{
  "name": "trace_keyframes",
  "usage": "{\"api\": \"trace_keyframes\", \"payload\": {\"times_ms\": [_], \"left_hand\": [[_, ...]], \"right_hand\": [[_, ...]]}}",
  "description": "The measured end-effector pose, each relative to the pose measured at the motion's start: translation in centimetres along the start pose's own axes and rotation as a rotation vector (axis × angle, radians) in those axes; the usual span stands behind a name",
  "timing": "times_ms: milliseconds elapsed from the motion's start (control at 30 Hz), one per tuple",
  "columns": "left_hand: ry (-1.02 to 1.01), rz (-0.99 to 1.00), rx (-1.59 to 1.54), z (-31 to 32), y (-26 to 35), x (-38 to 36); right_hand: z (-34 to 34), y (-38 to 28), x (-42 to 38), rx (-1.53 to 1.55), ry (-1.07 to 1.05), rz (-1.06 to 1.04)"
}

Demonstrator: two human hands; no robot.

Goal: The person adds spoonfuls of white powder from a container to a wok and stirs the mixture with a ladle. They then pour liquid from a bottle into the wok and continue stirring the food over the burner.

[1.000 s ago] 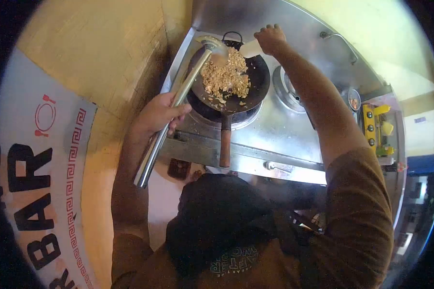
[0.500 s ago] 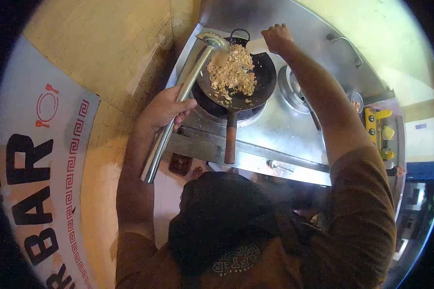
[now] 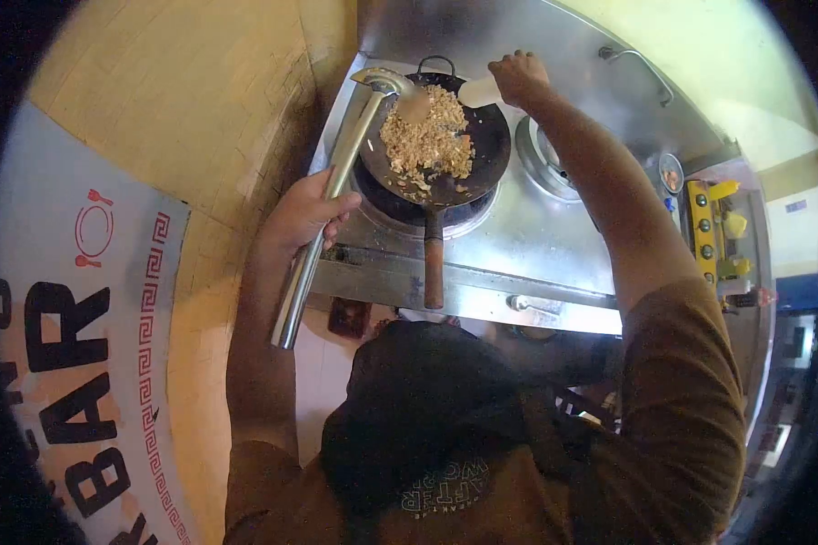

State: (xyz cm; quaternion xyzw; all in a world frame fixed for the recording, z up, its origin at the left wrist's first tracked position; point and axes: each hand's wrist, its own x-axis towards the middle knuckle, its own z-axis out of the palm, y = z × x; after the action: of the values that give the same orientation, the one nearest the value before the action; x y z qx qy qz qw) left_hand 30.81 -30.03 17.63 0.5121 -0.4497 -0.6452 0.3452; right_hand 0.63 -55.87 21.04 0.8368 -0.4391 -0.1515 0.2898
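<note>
My left hand (image 3: pixel 311 211) is wrapped round the thick, shiny metal handle of a long ladle (image 3: pixel 341 163). The ladle's curved head is raised by the wok's upper left rim. In the wok (image 3: pixel 486 163) lies a heap of fried rice (image 3: pixel 427 136) with small browned bits. My right hand (image 3: pixel 520 76) grips a whitish bottle (image 3: pixel 480 92), tipped so its narrow end points left over the rice. What comes out of it, if anything, is too small to see. The wok's wooden handle (image 3: pixel 434 272) points toward me, with neither hand on it.
The wok sits on a burner in a steel stove top (image 3: pixel 518 245). To its right is a second round burner (image 3: pixel 545 159). A small bowl of food (image 3: pixel 671 173) and a yellow rack with yellow bottles (image 3: pixel 703 227) stand farther right. A lettered banner (image 3: pixel 109 272) hangs left.
The view has shifted slightly, so the stove sits a little further left. Both hands keep their grip; the ladle and the tipped bottle stay nearly where they were over the wok.
</note>
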Motion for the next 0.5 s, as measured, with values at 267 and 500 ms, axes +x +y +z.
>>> {"api": "trace_keyframes", "payload": {"times_ms": [267, 500], "left_hand": [[0.0, -0.013, -0.007, 1.0, 0.6, -0.4], [0.002, -0.002, 0.04, 1.6, 0.1, -0.4]], "right_hand": [[0.5, -0.2, -2.9, 0.121, 0.003, 0.02], [2.3, 0.3, -6.7, 0.241, -0.055, 0.113]]}}
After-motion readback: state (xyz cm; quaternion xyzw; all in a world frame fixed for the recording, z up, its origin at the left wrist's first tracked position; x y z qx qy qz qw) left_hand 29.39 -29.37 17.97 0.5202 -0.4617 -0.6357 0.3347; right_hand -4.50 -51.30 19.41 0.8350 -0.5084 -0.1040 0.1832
